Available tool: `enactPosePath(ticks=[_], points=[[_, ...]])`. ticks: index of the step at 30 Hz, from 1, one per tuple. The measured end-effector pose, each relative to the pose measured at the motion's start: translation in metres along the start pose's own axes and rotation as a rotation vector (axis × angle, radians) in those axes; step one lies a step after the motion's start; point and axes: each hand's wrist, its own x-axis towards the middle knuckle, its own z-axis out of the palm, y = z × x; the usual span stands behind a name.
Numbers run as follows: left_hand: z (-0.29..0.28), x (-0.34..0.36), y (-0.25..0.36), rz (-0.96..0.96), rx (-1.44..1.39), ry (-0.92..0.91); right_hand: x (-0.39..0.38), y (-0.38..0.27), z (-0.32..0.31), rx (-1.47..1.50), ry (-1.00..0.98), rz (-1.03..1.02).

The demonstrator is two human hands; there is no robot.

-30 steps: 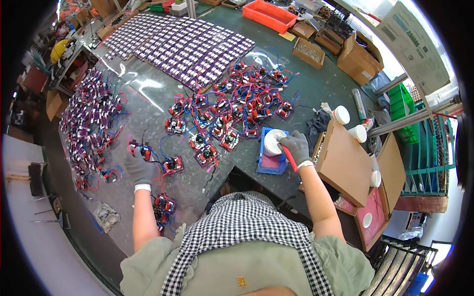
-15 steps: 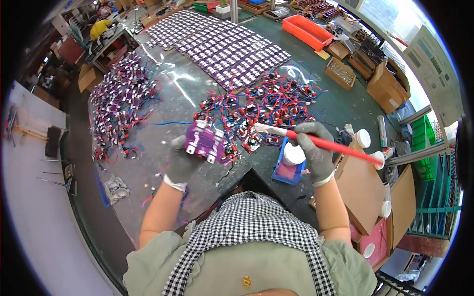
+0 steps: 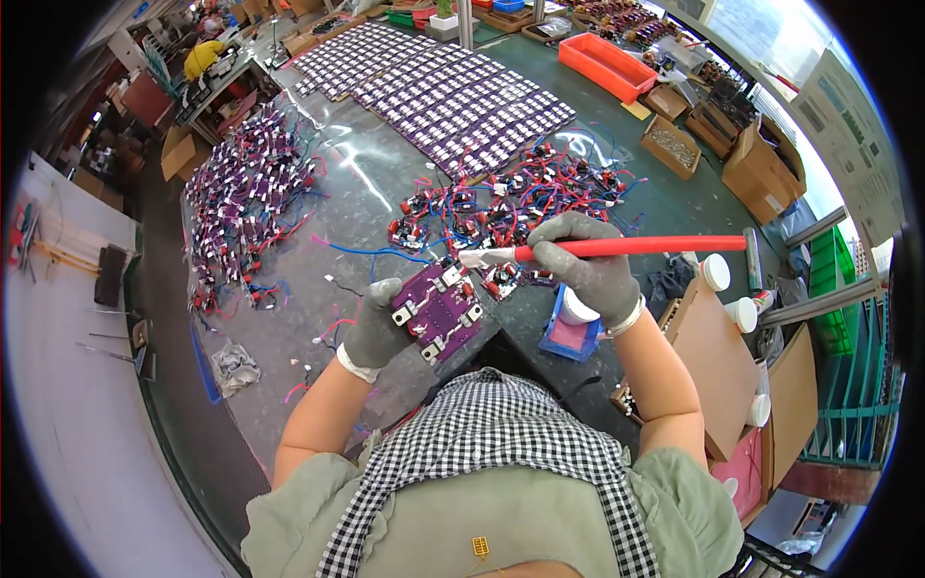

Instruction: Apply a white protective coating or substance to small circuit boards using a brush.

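My left hand (image 3: 376, 328), in a grey glove, grips a purple circuit board (image 3: 439, 310) by its left edge. White and silver parts sit on the board's face, and it is tilted toward me. My right hand (image 3: 590, 270), gloved too, is closed around a brush (image 3: 665, 246) with a long red handle. The brush's pale tip lies at the board's far edge; whether it touches cannot be made out. Just beyond is a heap of wired circuit boards (image 3: 520, 197) with red and blue leads. A white cup (image 3: 578, 306) in a blue tray (image 3: 568, 349) is partly hidden by my right hand.
Rows of purple boards (image 3: 467, 106) lie flat at the back. Another pile of boards (image 3: 246, 193) covers the left side. Boxes (image 3: 670, 146), an orange-red bin (image 3: 605, 65) and white cups (image 3: 715, 272) stand to the right. A crumpled cloth (image 3: 234, 368) lies near the left edge.
The circuit board has come nearer to me and to the right, turning as it moved. My right hand has brought the brush tip left to the board's far edge, its handle now nearly level.
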Motion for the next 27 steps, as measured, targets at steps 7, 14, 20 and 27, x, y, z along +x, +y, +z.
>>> enactPosePath(ticks=[7, 14, 20, 27], points=[[-0.01, 0.003, 0.0, 0.06, 0.018, 0.04, 0.006, 0.001, 0.01, -0.031, -0.092, 0.019], [-0.007, 0.005, 0.012, 0.133, -0.037, -0.012, 0.001, 0.009, 0.003, 0.056, -0.06, 0.084], [-0.013, 0.016, 0.009, 0.086, -0.319, -0.279, -0.003, 0.015, -0.002, -0.105, -0.068, 0.123], [-0.024, 0.022, 0.002, 0.154, -0.128, -0.103, -0.054, 0.09, -0.089, -0.573, 0.367, 0.036]])
